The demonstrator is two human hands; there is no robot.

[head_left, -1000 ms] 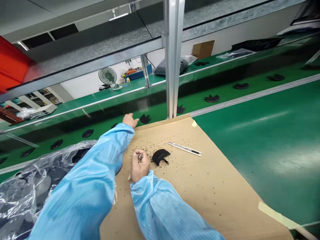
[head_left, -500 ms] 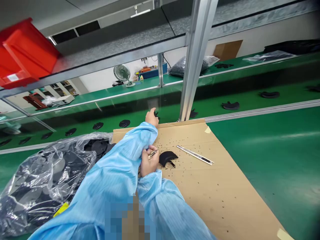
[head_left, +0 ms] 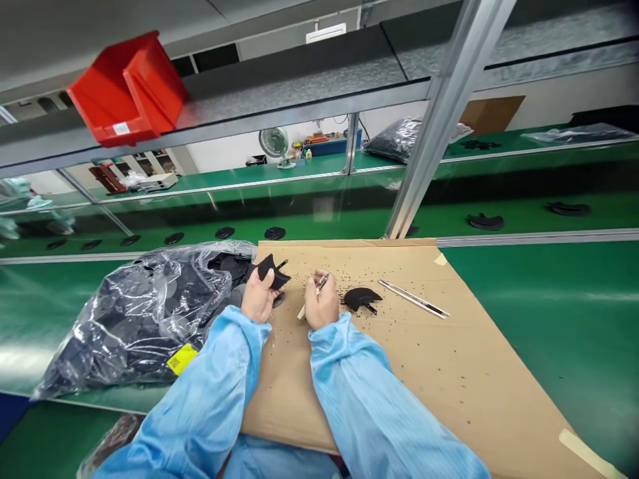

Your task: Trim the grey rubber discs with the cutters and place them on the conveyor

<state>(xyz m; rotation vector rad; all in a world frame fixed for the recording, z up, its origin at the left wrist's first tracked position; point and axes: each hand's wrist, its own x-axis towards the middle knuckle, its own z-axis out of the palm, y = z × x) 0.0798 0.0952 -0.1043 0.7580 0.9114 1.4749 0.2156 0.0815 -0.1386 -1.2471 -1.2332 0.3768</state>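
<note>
My left hand (head_left: 258,295) grips a curved black part (head_left: 272,271) with a thin prong, just above the left edge of the cardboard sheet (head_left: 399,392). Closed around a slim knife-like tool (head_left: 322,284), my right hand (head_left: 321,303) rests over the cardboard. A second curved black part (head_left: 361,299) lies right beside that hand. Farther right lies a long thin white-and-black tool (head_left: 414,299). Small dark crumbs are scattered over the cardboard.
A clear plastic bag (head_left: 134,319) of black parts lies at the left. Behind the cardboard, black parts (head_left: 274,233) are spaced along a green belt (head_left: 319,213). A metal post (head_left: 439,126) rises there, and a red bin (head_left: 130,93) sits on the overhead shelf.
My left hand has come back from the belt with a black part in it, and my arms are no longer crossed. The head view has shifted left.
</note>
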